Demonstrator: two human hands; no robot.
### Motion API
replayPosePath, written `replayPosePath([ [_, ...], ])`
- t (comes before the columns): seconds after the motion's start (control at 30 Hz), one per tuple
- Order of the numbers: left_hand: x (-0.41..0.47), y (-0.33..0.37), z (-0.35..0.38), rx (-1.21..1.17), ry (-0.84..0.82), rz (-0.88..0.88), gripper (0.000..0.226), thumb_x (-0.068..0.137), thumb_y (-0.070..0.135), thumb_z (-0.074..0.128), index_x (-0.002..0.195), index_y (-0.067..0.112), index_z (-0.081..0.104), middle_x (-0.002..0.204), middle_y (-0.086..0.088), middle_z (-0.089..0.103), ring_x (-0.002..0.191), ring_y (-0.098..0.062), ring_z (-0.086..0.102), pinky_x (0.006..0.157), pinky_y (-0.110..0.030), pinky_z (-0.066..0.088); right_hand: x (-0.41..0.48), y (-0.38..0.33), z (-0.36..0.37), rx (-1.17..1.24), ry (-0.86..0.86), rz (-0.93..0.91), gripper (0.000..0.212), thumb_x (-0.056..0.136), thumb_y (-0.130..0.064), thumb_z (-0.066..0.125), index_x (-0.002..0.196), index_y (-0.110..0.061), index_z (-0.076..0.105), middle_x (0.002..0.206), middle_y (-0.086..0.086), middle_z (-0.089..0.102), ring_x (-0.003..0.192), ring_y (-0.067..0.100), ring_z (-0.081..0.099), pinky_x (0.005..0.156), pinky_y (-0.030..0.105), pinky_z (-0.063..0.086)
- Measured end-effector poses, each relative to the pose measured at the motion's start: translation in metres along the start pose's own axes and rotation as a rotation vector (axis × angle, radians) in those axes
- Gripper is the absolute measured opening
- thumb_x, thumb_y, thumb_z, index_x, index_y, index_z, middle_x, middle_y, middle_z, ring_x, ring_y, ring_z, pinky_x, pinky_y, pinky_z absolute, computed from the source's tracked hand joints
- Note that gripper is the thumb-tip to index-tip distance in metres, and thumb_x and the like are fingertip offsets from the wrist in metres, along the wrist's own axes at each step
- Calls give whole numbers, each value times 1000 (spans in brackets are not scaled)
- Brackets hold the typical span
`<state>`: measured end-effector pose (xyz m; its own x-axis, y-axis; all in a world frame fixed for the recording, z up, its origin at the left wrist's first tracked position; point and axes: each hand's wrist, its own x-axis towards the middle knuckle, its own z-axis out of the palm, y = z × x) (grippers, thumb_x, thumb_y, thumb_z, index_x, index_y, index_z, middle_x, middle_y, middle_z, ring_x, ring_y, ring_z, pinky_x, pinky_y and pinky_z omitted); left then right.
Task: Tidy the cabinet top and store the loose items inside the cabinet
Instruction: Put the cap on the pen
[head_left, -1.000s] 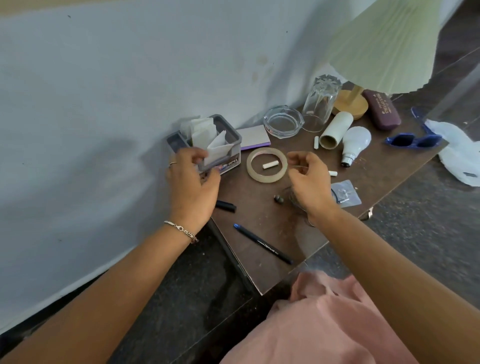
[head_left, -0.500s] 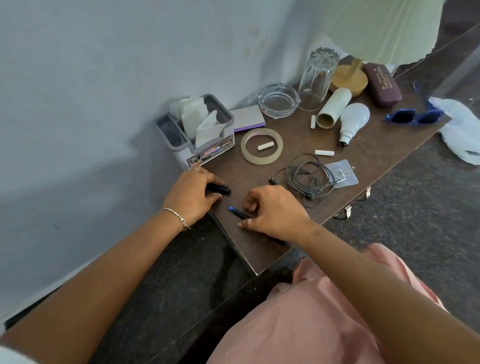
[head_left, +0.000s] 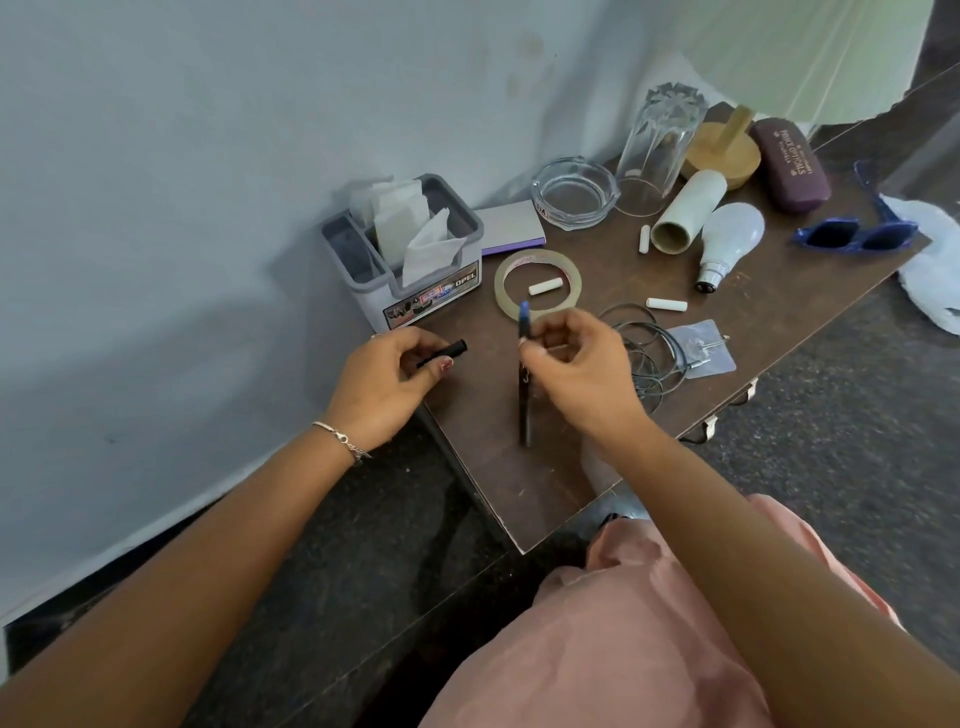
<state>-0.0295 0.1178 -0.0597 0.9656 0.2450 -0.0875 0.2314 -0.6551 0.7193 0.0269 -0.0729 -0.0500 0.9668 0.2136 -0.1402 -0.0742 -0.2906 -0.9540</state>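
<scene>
Above the near corner of the brown wooden bench (head_left: 519, 493), the right hand (head_left: 576, 369) pinches a slim black pen with a blue tip (head_left: 523, 400) between curled fingers (head_left: 587, 326), the tip pointing toward a clear tape ring (head_left: 540, 255). Just beside it, the left hand (head_left: 384, 384) pinches a short black pen cap (head_left: 442, 354), held apart from the pen.

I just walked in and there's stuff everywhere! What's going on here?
A person is tidying a cluttered cabinet top. The right hand holds a pen, blue tip up, and the left hand holds a small black piece, probably its cap. The tape roll, tangled wire, light bulb and sunglasses lie loose on the top.
</scene>
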Motion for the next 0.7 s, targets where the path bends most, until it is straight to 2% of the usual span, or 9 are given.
replayPosePath([
  [0.07, -2, 2, -3, -168, -21, -55, 11, 88, 22, 65, 97, 28, 65, 83, 12, 62, 75, -3, 55, 64, -7, 39, 1, -7, -3, 211, 28, 81, 9, 87, -10, 67, 89, -17, 61, 82, 3, 67, 72, 12, 65, 66, 26, 56],
  [0.1, -3, 2, -4, -227, -37, -71, 11, 88, 21, 65, 94, 31, 64, 81, 13, 61, 72, -1, 54, 65, -7, 40, 1, -9, -4, 288, 36, 106, 9, 89, -10, 65, 94, -16, 60, 89, 7, 69, 77, 14, 69, 68, 25, 57],
  [0.17, -4, 0, -5, -301, -70, -79, 15, 88, 21, 66, 90, 37, 65, 82, 11, 64, 73, -3, 56, 73, -16, 46, 1, -12, -4, 401, 70, 144, 15, 91, -11, 62, 105, -13, 57, 99, 10, 71, 85, 15, 71, 73, 25, 57],
  [0.27, -8, -6, -4, -313, -116, -86, 18, 87, 22, 66, 90, 40, 65, 87, 8, 66, 79, -9, 59, 81, -31, 49, 2, -12, -4, 494, 141, 150, 23, 92, -11, 62, 112, -15, 51, 103, 12, 71, 92, 20, 72, 78, 27, 58],
  [0.4, -14, -10, -2, -316, -130, -94, 21, 87, 21, 67, 90, 42, 67, 92, 3, 69, 81, -12, 59, 82, -36, 50, -1, -9, -4, 566, 178, 139, 34, 93, -11, 61, 124, -12, 45, 99, 11, 73, 90, 20, 72, 76, 26, 58],
  [0.57, -14, -4, -2, -351, -123, -92, 21, 87, 19, 67, 93, 39, 67, 92, 6, 69, 79, -8, 58, 78, -25, 48, -1, -7, -2, 654, 216, 190, 24, 95, -12, 58, 117, -14, 48, 90, 7, 72, 81, 17, 70, 71, 24, 56],
  [0.7, -14, -1, -1, -390, -93, -87, 23, 90, 19, 63, 94, 41, 68, 84, 10, 68, 76, -6, 58, 72, -22, 46, -1, -5, -1, 643, 188, 198, 25, 97, -14, 55, 121, -10, 52, 84, 0, 70, 76, 11, 66, 70, 25, 56],
])
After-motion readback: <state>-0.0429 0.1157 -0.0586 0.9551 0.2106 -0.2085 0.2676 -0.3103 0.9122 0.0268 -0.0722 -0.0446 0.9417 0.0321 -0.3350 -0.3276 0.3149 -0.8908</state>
